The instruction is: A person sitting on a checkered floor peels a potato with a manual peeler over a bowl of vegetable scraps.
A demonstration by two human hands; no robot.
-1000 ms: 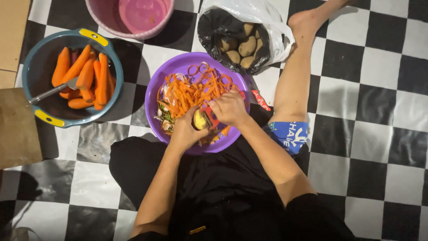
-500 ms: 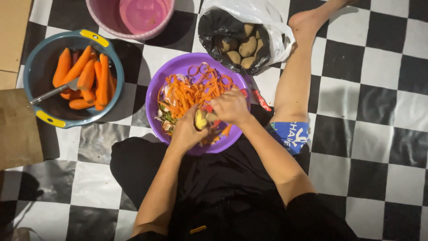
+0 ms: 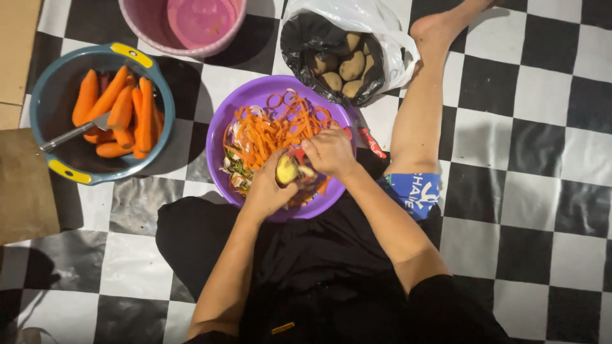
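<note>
Since the earlier frames very little has changed: both hands have stayed over the near half of the purple basin (image 3: pixel 220 137), and the potato has turned only slightly in the grip, its pale peeled face now a bit more open to view. The left hand (image 3: pixel 266 190) is curled around the potato (image 3: pixel 286 170), holding it from the near left side. The right hand (image 3: pixel 329 151) is closed just beside the potato on its right, fingers bent as if around a small tool, though what it grips is hidden and cannot be told. The potato sits between the two hands, above the basin's near edge; its long axis runs roughly near-left to far-right, with the yellowish peeled end pointing far. A heap of orange carrot peelings (image 3: pixel 271 130) fills the far part of the basin. To the left stands a blue bowl (image 3: pixel 44 95) with peeled carrots (image 3: pixel 118 111) and a metal utensil (image 3: pixel 70 136). Farther off, right of the basin, an open bag (image 3: pixel 389 44) holds unpeeled potatoes (image 3: pixel 341 67), and a pink tub (image 3: pixel 150 25) stands at the far left.
</note>
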